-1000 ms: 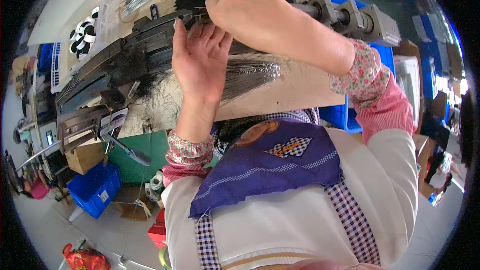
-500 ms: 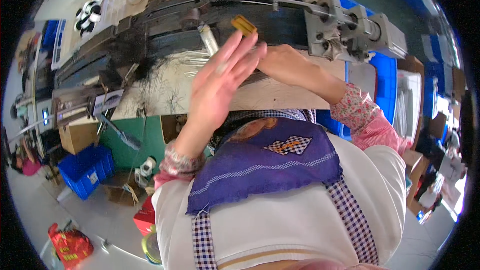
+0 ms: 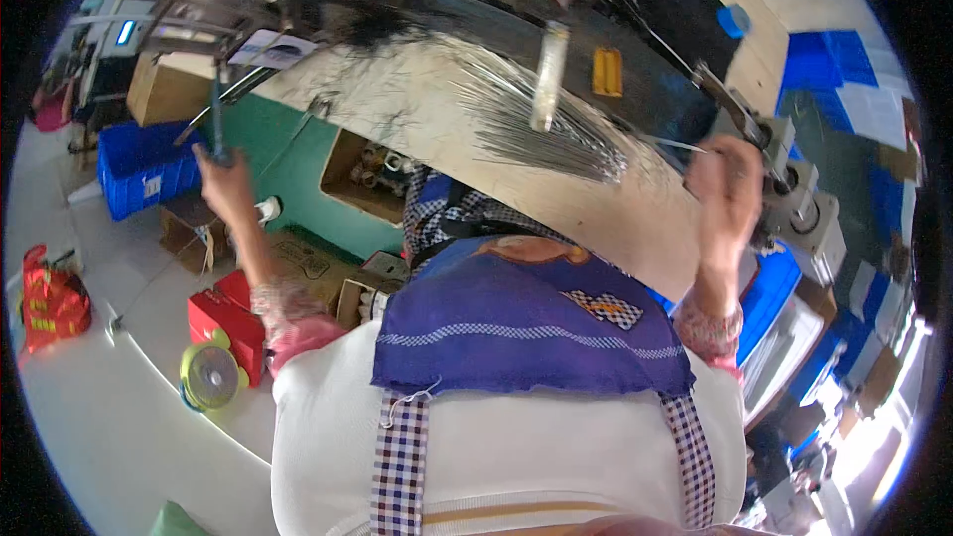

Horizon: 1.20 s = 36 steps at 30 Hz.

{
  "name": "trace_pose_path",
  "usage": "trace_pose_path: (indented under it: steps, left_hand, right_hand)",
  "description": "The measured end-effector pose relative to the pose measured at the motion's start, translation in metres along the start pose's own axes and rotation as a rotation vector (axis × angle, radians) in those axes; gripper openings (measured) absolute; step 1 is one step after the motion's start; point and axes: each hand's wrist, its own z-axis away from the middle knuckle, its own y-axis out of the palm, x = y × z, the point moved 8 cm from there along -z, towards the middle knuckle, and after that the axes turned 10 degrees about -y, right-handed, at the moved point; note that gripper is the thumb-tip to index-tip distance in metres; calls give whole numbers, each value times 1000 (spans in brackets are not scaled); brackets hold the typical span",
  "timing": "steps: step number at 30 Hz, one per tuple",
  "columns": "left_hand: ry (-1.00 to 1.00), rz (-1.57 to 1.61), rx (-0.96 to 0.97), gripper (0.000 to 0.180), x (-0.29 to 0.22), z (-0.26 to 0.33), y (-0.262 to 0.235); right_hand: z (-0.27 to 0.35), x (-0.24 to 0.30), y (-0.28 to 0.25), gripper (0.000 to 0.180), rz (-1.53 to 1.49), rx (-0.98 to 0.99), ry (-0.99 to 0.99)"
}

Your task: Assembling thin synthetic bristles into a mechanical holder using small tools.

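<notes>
At the left, my left hand [image 3: 228, 186] is closed round the lower end of a blue-grey lever handle [image 3: 217, 119] that hangs off the machine. My right hand [image 3: 730, 189] is at the right end of the bench, slightly blurred, fingers bent together on the end of a thin metal rod [image 3: 677, 145]. Between my hands, a fanned pile of thin metal rods [image 3: 556, 134] lies on the wooden bench top [image 3: 615, 213]. Over the pile projects a silvery bar-shaped handle [image 3: 549, 74]. A yellow slotted block [image 3: 608, 72] sits on the machine's dark bed.
A grey metal machine head [image 3: 809, 208] stands just beyond my right hand. Dark filings [image 3: 382, 25] cover the bench's far left part. Below left are a blue crate [image 3: 149, 174], a red box [image 3: 226, 323] and a small green fan [image 3: 213, 375]. A blue cap [image 3: 734, 21] lies at the back right.
The view has turned. My hands, close together over the bench before, are now far apart: the left has gone to the lever, the right to the bench's right end with a rod.
</notes>
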Motion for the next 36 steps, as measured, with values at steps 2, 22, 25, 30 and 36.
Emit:
trace_pose_path:
  steps: [2, 22, 25, 30, 36]
  left_hand:
    - [50, 90, -17, 72, -43, 45, 11]
    - [288, 1150, 1472, 26, -308, 292, 27]
    - [-113, 1336, 1890, 23, -326, 323, -4]
    - [-411, 1719, 2221, 22, -338, 249, -43]
    - [-336, 2174, 2019, 20, -297, 202, -42]
  right_hand:
    - [0, -5, -26, 10, -224, -164, 65]
    - [-81, 57, 30, 20, 577, 262, -594]
    - [-84, 54, 46, 23, 687, 330, -626]
    - [-85, 60, 61, 18, 782, 361, -712]
    - [-74, 56, 49, 27, 788, 329, -671]
